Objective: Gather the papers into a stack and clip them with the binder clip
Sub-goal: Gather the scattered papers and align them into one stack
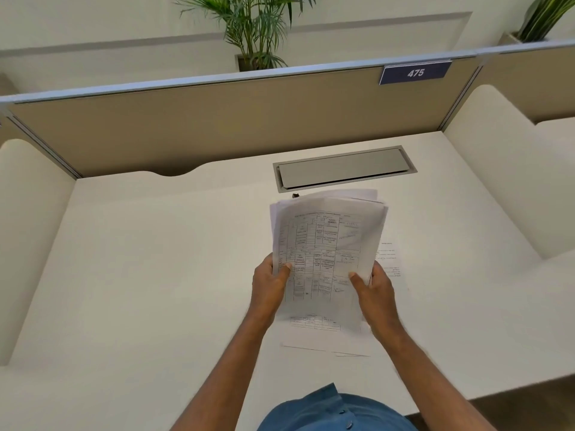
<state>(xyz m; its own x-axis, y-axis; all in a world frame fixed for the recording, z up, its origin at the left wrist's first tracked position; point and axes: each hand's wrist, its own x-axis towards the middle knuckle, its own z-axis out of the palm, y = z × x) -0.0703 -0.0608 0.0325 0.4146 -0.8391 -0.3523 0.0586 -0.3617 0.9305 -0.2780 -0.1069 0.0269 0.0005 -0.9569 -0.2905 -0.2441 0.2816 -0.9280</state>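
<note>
A sheaf of printed papers (326, 244) is held upright above the white desk, its top edges uneven and fanned. My left hand (269, 284) grips its lower left edge, thumb on the front sheet. My right hand (375, 287) grips the lower right edge the same way. More sheets (389, 259) lie flat on the desk beneath and to the right of the sheaf. A small dark object (295, 195), possibly the binder clip, peeks out just behind the sheaf's top left corner; most of it is hidden.
A grey cable-box lid (342, 169) is set into the desk (140, 275) behind the papers. A tan partition (217, 119) with a "475" sign (415, 73) closes the back. Curved white side dividers (28, 228) flank the desk. Plants stand beyond.
</note>
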